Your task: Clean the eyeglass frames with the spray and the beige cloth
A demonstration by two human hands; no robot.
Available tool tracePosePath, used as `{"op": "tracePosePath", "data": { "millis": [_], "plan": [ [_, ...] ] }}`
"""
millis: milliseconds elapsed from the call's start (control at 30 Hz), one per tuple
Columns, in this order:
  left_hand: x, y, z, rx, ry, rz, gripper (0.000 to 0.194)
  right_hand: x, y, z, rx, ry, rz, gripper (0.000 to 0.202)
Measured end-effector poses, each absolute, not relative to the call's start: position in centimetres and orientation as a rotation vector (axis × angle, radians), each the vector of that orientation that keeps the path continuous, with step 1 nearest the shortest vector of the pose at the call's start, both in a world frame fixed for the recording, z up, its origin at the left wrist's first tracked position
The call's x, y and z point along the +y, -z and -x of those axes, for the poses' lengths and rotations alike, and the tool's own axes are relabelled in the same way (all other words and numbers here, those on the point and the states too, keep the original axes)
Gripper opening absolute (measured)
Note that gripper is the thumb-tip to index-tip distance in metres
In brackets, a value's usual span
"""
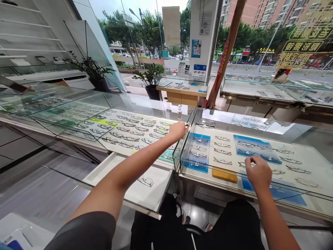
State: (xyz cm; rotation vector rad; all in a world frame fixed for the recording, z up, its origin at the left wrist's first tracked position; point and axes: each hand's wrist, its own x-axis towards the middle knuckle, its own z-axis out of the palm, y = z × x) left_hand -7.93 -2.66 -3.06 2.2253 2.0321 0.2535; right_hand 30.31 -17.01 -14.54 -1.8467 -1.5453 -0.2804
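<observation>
Cloth (187,127): small, whitish, pinched in the left grip (178,131), poking out past the fingertips. Could be tissue, too small to tell. Left grip is closed on it, arm stretched forward, right at the seam where two glass cases of the counter (153,103) meet. Can't tell if cloth touches glass. Spray bottle (179,112) stands upright just beyond the left grip.

Right grip (259,172): fingers curled in, thumb near index, over the near side of the right-hand case. Can't tell if anything is in it, or if it touches the glass.

Under glass, left of the left grip: rows of glasses (130,139), some on coloured strips. Right of the left grip: blue sheet (201,168) with more pairs on it. Second blue sheet (240,139) just beyond the right grip, also carrying pairs. Yellow case (225,174) sits left of the right grip, by the near edge.

Drawer (156,196) is pulled out, below and nearer than the left grip; one loose pair (147,181) lies in it. Black trousers (208,225) below, between both grips.

Far beyond the left grip: potted plant (149,78), small wooden display table (179,97). Leaning wooden post (235,21) beyond, between the grips. Street past the windows.
</observation>
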Motion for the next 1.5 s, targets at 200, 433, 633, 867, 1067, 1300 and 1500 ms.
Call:
{"op": "tracePosePath", "data": {
  "millis": [200, 433, 633, 867, 1067, 1300, 1500],
  "plan": [
    [-8.9, 3.4, -0.1, 1.233, -0.628, -2.038, 0.055, -17.1, 14.4, -30.2, -1.508, 0.212, 1.871, 0.029],
    [-17.4, 5.2, -0.7, 0.641, -0.511, -1.963, 0.06, -17.2, 14.7, -30.5, -1.455, 0.281, 1.771, 0.032],
    [-14.4, 5.3, 3.5, 0.977, -0.54, -2.261, 0.023, -17.0, 14.4, -30.6, -2.103, 0.34, 1.552, 0.053],
    [-4.3, 4.2, 3.9, 1.204, -0.615, -2.607, 0.025, -16.0, 15.1, -30.3, -1.806, 0.265, 1.996, 0.067],
    [3.7, 3.3, 1.9, 1.405, -0.369, -2.819, 0.033, -16.1, 15.0, -30.1, -1.781, 0.219, 2.011, 0.066],
    [10.1, 3.9, -0.3, 1.325, -0.051, -2.846, 0.022, -15.8, 15.2, -30.4, -1.792, 0.2, 1.948, 0.061],
    [12.7, 4.2, -1.7, 1.342, 0.136, -2.813, 0.021, -15.9, 15.1, -30.2, -1.788, 0.184, 1.925, 0.057]
  ]
}}
